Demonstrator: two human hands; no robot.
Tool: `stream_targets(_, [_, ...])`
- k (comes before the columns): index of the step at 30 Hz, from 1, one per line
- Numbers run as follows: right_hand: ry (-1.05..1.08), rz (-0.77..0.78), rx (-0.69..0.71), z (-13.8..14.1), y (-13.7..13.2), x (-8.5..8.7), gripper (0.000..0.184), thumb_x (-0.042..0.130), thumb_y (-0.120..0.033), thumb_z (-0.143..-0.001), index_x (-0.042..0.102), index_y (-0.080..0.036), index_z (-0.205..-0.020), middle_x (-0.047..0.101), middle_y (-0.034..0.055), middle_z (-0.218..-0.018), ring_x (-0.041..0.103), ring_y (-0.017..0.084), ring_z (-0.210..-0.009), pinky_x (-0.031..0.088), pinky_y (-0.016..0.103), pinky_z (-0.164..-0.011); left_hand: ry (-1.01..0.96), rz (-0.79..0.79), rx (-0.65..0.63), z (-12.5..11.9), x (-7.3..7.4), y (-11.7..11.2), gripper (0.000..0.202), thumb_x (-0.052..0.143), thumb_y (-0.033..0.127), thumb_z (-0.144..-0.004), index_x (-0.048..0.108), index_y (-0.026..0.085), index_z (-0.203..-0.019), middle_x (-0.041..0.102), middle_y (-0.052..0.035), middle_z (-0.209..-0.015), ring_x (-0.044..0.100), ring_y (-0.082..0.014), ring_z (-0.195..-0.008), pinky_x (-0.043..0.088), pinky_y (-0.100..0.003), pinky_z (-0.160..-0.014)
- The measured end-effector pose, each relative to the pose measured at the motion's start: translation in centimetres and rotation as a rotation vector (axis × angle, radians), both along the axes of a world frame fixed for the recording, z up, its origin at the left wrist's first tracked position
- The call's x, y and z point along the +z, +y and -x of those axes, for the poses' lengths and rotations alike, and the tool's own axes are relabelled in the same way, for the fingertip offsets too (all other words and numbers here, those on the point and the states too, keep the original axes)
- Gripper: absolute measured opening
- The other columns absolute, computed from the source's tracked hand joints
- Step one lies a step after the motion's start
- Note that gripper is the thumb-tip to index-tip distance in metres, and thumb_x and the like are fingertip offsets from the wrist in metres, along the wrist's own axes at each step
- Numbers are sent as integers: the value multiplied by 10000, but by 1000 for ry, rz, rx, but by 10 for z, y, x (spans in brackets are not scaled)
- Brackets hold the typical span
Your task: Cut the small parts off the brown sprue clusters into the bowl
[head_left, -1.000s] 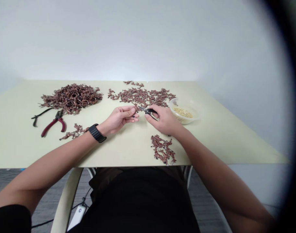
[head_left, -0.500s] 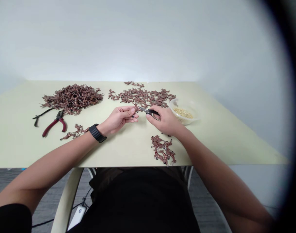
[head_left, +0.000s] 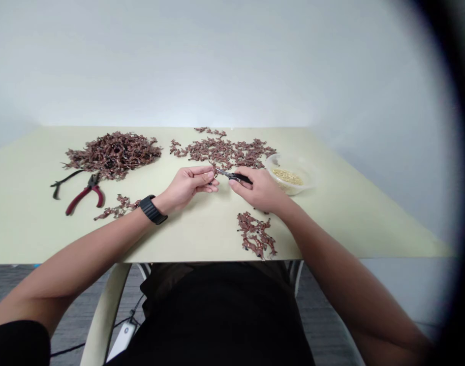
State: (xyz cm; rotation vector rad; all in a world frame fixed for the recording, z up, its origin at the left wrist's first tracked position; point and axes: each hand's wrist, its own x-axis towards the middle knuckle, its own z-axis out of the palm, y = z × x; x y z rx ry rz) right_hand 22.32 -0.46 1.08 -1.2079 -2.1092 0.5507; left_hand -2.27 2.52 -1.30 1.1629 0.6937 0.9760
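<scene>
Above the middle of the table, my left hand (head_left: 196, 182) pinches a small brown figurine (head_left: 214, 169) between thumb and fingers. Its exact shape is too small to make out and partly hidden by the fingers. My right hand (head_left: 260, 189) is wrapped round black-handled pliers (head_left: 236, 176), whose metal jaws point left and meet the figurine at my left fingertips. Whether the jaws are closed on it I cannot tell. Just beyond both hands lies a spread of similar brown figurines (head_left: 220, 151).
A tall heap of brown pieces (head_left: 116, 152) stands at the back left. Before it lie red-handled pliers (head_left: 88, 192) and a black strip (head_left: 66, 179). Small groups of figurines lie beside my left forearm (head_left: 120, 207) and near the front edge (head_left: 256, 236). A clear bowl (head_left: 299, 190) holds yellowish bits.
The pliers in my right hand have shifted very slightly to the right. My left hand keeps its pinch on the figurine, and the things on the table stay put.
</scene>
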Motion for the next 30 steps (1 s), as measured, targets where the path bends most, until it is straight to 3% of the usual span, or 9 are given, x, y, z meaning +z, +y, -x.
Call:
stream_targets(5, [2,9,8,2,-1,-1,288,595,-464,-975,636,-194,-885,542,-13,-696,441,145,-632,304,310,-623,54,-67,48,-2,1,-2,430,918,361,-797,792,94,-1109,809,-127,-941,773,-167,-759,634,-280,-757])
stream_targets(10, [24,24,53,8,-2,-3,346,552,-485,-1000,570,-198,-807,513,-12,-706,453,151,-662,308,314,-640,93,-183,106,-7,4,-8,389,938,388,-759,819,103,-996,813,-122,-926,766,-179,-769,635,-334,-806])
stream_targets(19, [19,-32,-45,3,-1,-3,288,599,-469,-991,574,-208,-872,458,-46,-632,415,129,-586,288,309,-611,-6,-115,87,-5,-1,-3,475,914,362,-803,764,94,-1165,810,-134,-961,774,-181,-828,628,-320,-816])
stream_targets(24, [3,-26,-30,4,-2,-4,279,609,-470,-985,580,-208,-894,505,-40,-659,438,128,-598,297,307,-615,-5,-110,93,-6,1,-5,545,923,359,-791,755,95,-1237,811,-132,-965,768,-176,-818,624,-329,-828])
stream_targets(30, [6,-23,-24,5,-2,-4,288,591,-481,-994,575,-213,-891,464,-46,-632,430,131,-583,293,306,-596,-7,-116,90,-7,2,-6,553,929,366,-781,765,102,-1238,811,-132,-963,771,-185,-834,622,-339,-839])
